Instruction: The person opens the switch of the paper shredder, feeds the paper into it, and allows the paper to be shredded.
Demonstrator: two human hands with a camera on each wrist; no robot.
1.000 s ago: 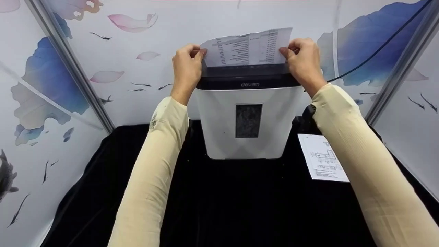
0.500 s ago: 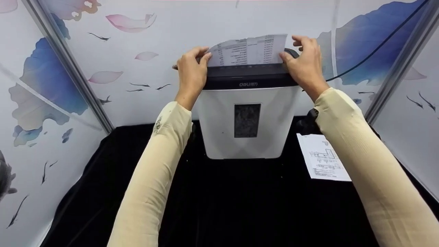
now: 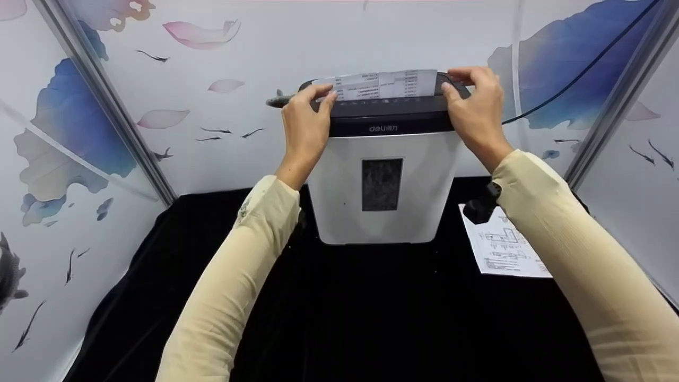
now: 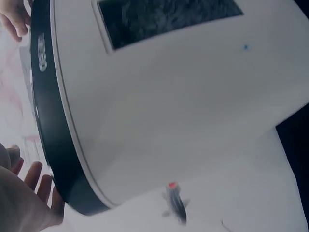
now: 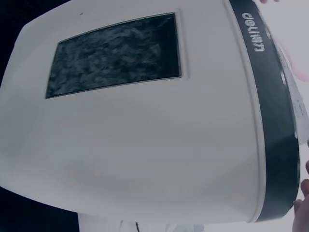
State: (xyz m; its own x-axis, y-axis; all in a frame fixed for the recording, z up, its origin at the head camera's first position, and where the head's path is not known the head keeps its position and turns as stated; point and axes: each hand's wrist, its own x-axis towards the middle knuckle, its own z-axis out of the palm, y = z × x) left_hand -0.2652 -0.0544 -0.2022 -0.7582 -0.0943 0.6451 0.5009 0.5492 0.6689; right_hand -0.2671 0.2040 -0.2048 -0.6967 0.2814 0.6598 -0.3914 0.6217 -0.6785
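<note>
A printed sheet of paper (image 3: 406, 84) stands in the slot of a white paper shredder (image 3: 339, 180) with a dark lid (image 3: 392, 109). Only the sheet's upper strip shows above the lid. At the sheet's left end is my left hand (image 3: 307, 119), its thumb and forefinger apart in front of the paper. In the left wrist view, the other fingers (image 4: 44, 188) lie loosely by the lid's edge. My right hand (image 3: 480, 109) is at the lid's right end, thumb and fingers spread, beside the paper's right edge and off it. The right wrist view shows only a few fingertips.
Another printed sheet (image 3: 501, 249) lies on the black cloth (image 3: 371, 307) to the right of the shredder, partly under the right forearm. A black cable (image 3: 583, 79) runs up the right side. Decorated panels (image 3: 254, 32) and metal posts (image 3: 106, 101) enclose the table.
The paper has sunk lower into the shredder. My right hand has let go of its edge and moved slightly right. The left hand has loosened its pinch and shifted right.
</note>
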